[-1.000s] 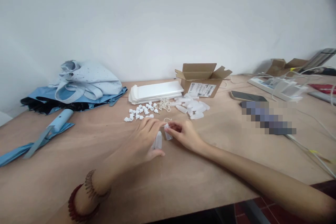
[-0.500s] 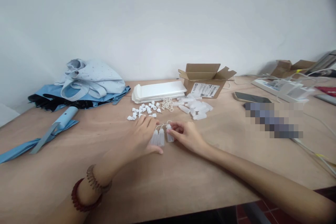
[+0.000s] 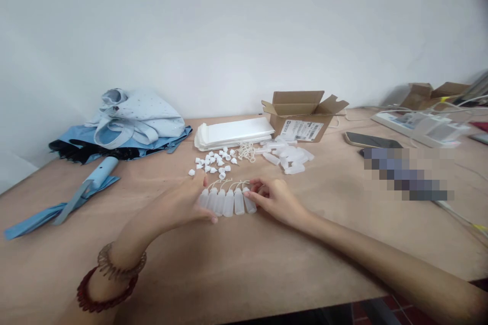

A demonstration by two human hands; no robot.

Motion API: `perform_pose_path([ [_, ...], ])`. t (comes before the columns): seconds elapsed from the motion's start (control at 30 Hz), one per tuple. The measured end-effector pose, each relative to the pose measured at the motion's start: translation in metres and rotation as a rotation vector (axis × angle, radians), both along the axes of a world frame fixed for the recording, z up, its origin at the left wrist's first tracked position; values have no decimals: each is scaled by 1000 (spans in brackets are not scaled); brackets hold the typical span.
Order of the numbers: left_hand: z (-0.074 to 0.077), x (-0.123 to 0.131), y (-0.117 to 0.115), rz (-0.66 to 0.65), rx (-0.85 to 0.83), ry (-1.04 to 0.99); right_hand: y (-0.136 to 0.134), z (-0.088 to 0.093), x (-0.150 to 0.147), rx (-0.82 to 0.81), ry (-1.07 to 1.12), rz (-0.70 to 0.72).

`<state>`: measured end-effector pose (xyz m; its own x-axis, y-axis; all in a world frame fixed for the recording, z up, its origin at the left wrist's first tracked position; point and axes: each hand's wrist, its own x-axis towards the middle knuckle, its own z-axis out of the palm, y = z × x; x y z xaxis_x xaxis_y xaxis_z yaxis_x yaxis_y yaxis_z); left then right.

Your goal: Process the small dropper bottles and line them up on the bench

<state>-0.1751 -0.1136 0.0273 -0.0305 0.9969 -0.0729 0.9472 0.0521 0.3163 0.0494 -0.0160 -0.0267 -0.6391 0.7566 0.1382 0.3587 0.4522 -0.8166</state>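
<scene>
Several small translucent plastic bottles point(image 3: 227, 204) lie side by side in a row, each with a pale cord point(image 3: 224, 183) coming out of its neck. At the row's left end is my left hand point(image 3: 185, 195), thumb and fingers spread apart around the outer bottles and partly hiding the leftmost one. My right hand point(image 3: 276, 200) has its thumb and fingertips on the neck of the rightmost bottle point(image 3: 250, 204). Behind the row are several white pointed caps point(image 3: 222, 162), a tangle of pale cords point(image 3: 246, 151) and a pile of loose bottles point(image 3: 292, 155).
At the back stand an open cardboard box point(image 3: 301, 119) and a stack of white envelopes point(image 3: 234, 132). A light bag point(image 3: 141, 117) and a blue umbrella point(image 3: 101, 172) lie left. A phone point(image 3: 371, 140) and a power strip point(image 3: 412, 129) are on the right.
My left hand has moved left, uncovering more of the bottle row. The bottle at my right hand now lies against the others, where a gap was before. The view has shifted slightly.
</scene>
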Motion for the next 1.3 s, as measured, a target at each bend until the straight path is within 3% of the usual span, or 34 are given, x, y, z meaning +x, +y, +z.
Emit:
perform_pose_path([
  [0.3,-5,-4,-3,48,-43,6,2,14,7,-98,-130,175],
  [0.53,-14,-3,2,-6,7,-28,-4,7,2,49,-133,121],
  [0.8,-5,0,4,18,-78,-21,-2,4,1,71,-114,95],
  [1.3,-2,-1,8,69,-230,-50,-13,-5,-6,202,-135,108],
])
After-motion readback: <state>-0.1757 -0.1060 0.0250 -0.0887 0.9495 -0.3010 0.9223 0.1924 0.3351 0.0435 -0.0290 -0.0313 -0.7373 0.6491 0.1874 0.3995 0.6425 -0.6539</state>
